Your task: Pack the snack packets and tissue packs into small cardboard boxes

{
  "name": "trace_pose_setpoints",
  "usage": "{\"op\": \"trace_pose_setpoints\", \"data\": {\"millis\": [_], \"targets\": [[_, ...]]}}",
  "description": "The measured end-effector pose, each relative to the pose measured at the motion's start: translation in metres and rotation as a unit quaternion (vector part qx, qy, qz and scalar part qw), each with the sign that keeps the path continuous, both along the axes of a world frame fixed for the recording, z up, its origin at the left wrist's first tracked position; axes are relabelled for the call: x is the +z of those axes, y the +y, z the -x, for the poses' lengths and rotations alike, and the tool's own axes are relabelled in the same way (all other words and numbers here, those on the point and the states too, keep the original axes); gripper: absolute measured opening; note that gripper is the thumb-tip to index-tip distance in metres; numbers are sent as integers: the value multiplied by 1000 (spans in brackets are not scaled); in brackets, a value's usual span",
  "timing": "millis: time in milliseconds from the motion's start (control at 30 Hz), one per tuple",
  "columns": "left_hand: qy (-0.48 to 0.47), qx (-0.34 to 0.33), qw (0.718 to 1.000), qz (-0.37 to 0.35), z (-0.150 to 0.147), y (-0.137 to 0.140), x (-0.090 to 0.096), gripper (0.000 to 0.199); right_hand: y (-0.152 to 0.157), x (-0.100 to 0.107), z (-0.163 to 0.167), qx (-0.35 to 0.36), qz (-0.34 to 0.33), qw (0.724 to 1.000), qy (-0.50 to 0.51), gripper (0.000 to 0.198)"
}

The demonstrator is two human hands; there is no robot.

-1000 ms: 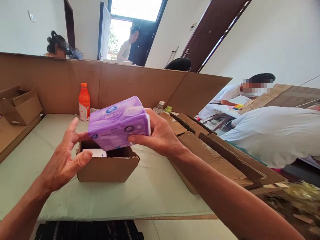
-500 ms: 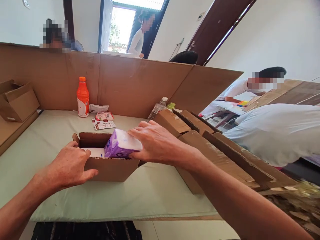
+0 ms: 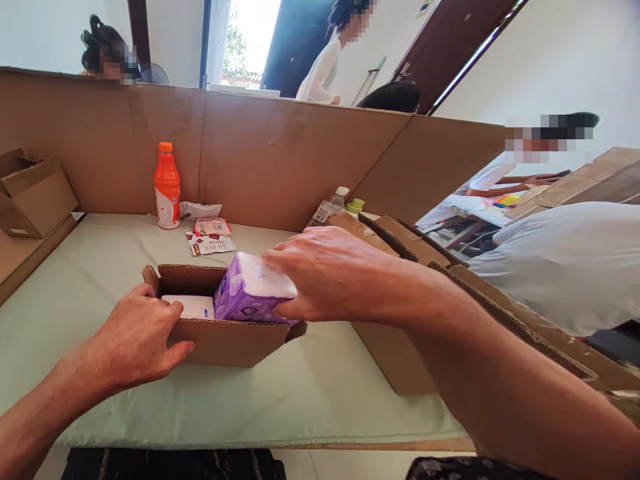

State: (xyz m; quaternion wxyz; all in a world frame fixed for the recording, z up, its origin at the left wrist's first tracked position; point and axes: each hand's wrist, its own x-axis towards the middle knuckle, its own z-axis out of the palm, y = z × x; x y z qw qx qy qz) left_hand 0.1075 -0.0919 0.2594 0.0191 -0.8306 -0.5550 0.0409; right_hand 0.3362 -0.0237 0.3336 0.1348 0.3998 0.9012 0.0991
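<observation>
An open cardboard box (image 3: 235,343) stands on the pale green table cover. My left hand (image 3: 137,330) grips its left end, fingers over the rim and thumb against the near wall. In my right hand (image 3: 325,277) is a purple and white tissue pack (image 3: 250,290), held at its right end. The pack sits tilted in the right part of the box, its top above the rim. Beside it, inside the box on the left, lies a white pack (image 3: 187,307) with a small blue mark. The fingertips of my right hand are partly hidden behind the pack.
Behind the box stand an orange bottle (image 3: 167,187) and several small packets (image 3: 213,243). A clear bottle (image 3: 330,207) and a large open carton (image 3: 390,357) are on the right. Smaller boxes (image 3: 37,197) sit at left. A cardboard panel (image 3: 280,157) closes off the back; people are beyond it.
My right hand and the tissue pack have shifted slightly right, and the pack's right end sits a little lower. My left hand stays on the box. The view has moved a little.
</observation>
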Motion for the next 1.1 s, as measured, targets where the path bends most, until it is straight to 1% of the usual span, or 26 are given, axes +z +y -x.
{"op": "trace_pose_setpoints", "data": {"millis": [67,133,233,333,433,467,500,567,600,633,667,700,767,800,867,933,1033,1100], "targets": [[2,-9,1000,-3,0,2,-1,29,-2,2,3,10,-8,1000,0,13],[2,-9,1000,-9,1,4,-2,29,-3,4,10,37,-3,999,-8,5],[-3,-10,1000,-14,1,5,-3,29,1,0,22,63,7,998,10,7],[-4,-18,1000,-23,0,4,-4,29,11,-21,30,41,32,998,18,4],[-6,-19,999,-34,0,4,-6,27,23,-50,30,37,113,993,-11,12],[-12,-21,999,-37,0,5,-7,26,27,-56,26,40,141,989,-2,15],[-23,-29,998,-44,2,4,-9,24,28,-61,20,44,163,985,28,19],[-63,-68,992,-85,6,2,-15,17,27,-62,2,50,182,972,142,27],[-93,-95,984,-119,9,0,-19,16,24,-61,-9,49,176,959,217,30],[-126,-120,972,-159,14,-3,-23,19,19,-60,-21,45,156,942,295,30],[-162,-133,957,-198,18,-8,-28,27,12,-60,-33,35,124,922,365,28],[-197,-130,943,-234,23,-13,-32,36,6,-63,-44,22,84,902,424,26],[-262,-72,921,-280,32,-24,-43,50,-7,-75,-64,2,8,868,497,22],[-289,-33,912,-290,35,-30,-48,54,-13,-84,-71,-3,-13,858,514,21],[-330,33,896,-294,38,-38,-59,58,-21,-105,-79,-3,-19,849,528,26],[-357,65,886,-290,36,-43,-70,58,-26,-124,-78,8,-4,849,529,33],[-391,70,870,-291,26,-44,-83,54,-28,-145,-67,34,6,856,516,35],[-403,62,867,-287,19,-42,-88,52,-28,-156,-57,55,-14,857,513,37]]}}
